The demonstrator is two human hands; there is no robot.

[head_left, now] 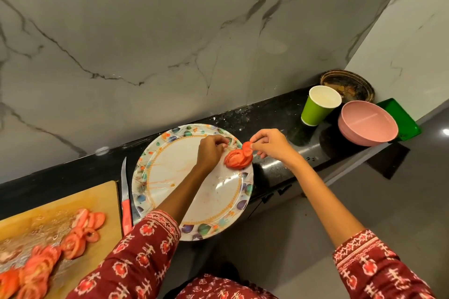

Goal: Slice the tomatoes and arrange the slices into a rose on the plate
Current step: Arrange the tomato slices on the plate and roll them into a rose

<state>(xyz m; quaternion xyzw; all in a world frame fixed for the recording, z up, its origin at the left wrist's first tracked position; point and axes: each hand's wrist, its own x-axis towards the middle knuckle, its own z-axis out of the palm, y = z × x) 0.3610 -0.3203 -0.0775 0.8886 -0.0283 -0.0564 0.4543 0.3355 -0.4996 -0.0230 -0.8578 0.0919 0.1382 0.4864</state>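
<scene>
Cut tomato slices (36, 262) lie on a wooden cutting board (104, 192) at the left of the black table (279, 114), a red-handled knife (125, 204) beside it. On the patterned plate (170, 153), the left hand (210, 152) steadies a small cluster of slices (237, 159), fingers curled against it; the right hand (272, 144) pinches one slice's edge. A green cup (315, 109) and pink bowl (366, 124) stand at right.

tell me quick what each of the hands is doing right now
Left hand: fingers curled at the tomato slices on the plate; grip cannot be told.
Right hand: pinching one tomato slice.
</scene>
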